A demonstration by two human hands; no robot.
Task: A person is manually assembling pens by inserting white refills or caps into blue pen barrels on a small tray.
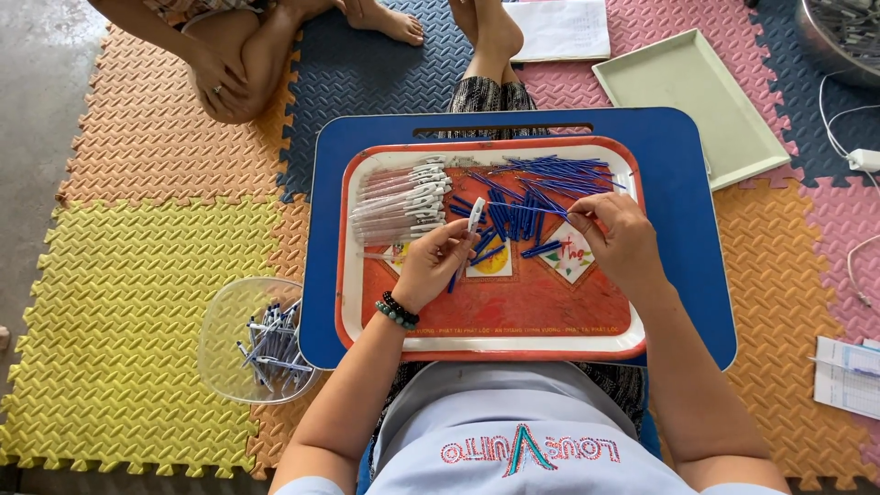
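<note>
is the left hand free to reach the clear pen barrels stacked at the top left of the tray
Probably not right away: the left hand already holds a white pen barrel. The stack of clear barrels lies just beyond it on the red tray, with nothing between.

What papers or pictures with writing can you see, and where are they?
Paper sheet: top middle, on the mats; white, rectangular, faint lines.
Paper form: right edge, on the mat; white, with a blue stripe.
Square stickers: in the red tray, between the left hand and right hand; white diamonds with yellow and red pictures.
Tray border: near edge; a row of small pale lettering.
</note>
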